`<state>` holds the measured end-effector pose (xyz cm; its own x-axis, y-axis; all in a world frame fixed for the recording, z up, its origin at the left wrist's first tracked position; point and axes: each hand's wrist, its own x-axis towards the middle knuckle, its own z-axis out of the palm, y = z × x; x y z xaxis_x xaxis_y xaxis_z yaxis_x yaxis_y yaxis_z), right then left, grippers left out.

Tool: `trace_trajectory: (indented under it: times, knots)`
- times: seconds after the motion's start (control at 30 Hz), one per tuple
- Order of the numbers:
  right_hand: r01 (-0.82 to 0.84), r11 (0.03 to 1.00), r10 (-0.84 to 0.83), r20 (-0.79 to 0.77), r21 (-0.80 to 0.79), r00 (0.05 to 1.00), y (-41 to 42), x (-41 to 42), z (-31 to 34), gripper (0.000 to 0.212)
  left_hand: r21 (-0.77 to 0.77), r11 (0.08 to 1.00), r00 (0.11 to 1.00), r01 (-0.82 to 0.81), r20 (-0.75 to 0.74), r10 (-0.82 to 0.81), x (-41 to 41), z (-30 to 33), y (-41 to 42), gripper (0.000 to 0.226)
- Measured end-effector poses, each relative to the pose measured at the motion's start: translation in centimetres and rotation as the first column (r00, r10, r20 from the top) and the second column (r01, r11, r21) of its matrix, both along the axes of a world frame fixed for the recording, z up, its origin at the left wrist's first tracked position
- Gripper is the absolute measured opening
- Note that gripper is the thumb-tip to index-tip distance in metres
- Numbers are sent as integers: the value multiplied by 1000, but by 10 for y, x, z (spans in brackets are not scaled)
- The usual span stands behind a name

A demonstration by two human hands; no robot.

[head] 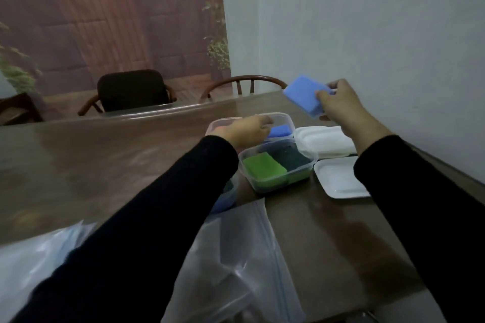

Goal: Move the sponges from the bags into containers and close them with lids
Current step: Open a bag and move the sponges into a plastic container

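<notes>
Head view is showing two hands working over the worktop (pixel 131 155). Right hand (pixel 338 107) is pinching a blue sponge (pixel 301 94), holding it up in the air past the far box (pixel 284 119). Left hand (pixel 245 130) is resting curled on that box's rim, beside another blue sponge (pixel 280 130) inside. I think the filling step is going on. Next, the held sponge needs lowering into the far box, then a lid (pixel 338 178) pressing on. Near box (pixel 278 168) is holding green sponges. Bags (pixel 236 257) are lying close by.
</notes>
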<state>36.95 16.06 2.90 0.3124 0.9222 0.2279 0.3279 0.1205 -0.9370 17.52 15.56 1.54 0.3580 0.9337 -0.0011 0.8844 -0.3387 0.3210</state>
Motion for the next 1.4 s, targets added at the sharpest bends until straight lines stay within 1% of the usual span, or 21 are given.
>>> trace_trajectory:
  times: [0.03,0.17,0.3,0.37,0.47,0.57,0.63,0.7,0.8,0.93,1.07,1.13,1.23,1.3,1.37,1.4]
  knots:
    - [-2,1000,3,38,-8,999,8,1,0,17,-10,1000,1000,9,-10,-9,3,-4,7,46]
    - [-52,997,63,194,-65,979,39,2,1,16,-130,988,996,86,44,-81,16,-22,30,46]
    - [-147,982,173,270,-115,947,62,-6,4,18,-112,988,994,107,-20,-110,19,-35,42,41]
    - [-197,966,246,350,-169,904,72,-11,4,19,-129,986,993,107,-43,-113,20,-33,44,41]
    - [-225,940,328,495,-257,805,82,-19,2,20,-137,986,989,99,-98,-113,22,-32,44,43]
    - [-182,940,328,621,-287,712,89,-22,-2,27,-127,989,991,79,-98,-92,22,-32,43,42]
    - [-160,953,296,688,-257,663,94,-23,-4,32,-131,989,993,74,-83,-86,22,-31,41,42]
    - [-160,962,270,709,-220,651,97,-28,-6,33,-131,989,993,76,-75,-86,22,-32,40,41]
    - [-186,957,291,716,-223,635,101,-36,-12,35,-140,985,991,99,-74,-110,20,-33,38,42]
    - [-180,965,262,741,-191,618,106,-37,-20,28,-137,984,986,111,-106,-126,19,-30,35,41]
    - [-152,975,219,815,-161,537,111,-34,-32,17,-122,988,986,95,-126,-111,20,-27,30,43]
    - [-153,973,230,818,-175,528,113,-36,-39,16,-115,989,985,88,-139,-104,20,-26,28,43]
    - [-141,962,272,823,-233,498,114,-39,-38,26,-116,989,985,95,-131,-109,20,-25,26,42]
    - [-153,955,296,815,-253,498,112,-36,-28,31,-124,988,987,92,-123,-107,20,-25,26,42]
    - [-181,946,323,805,-268,498,109,-31,-21,30,-134,987,987,90,-117,-106,19,-25,26,43]
    - [-182,946,323,821,-268,471,108,-30,-21,27,-139,986,988,88,-117,-105,19,-24,26,43]
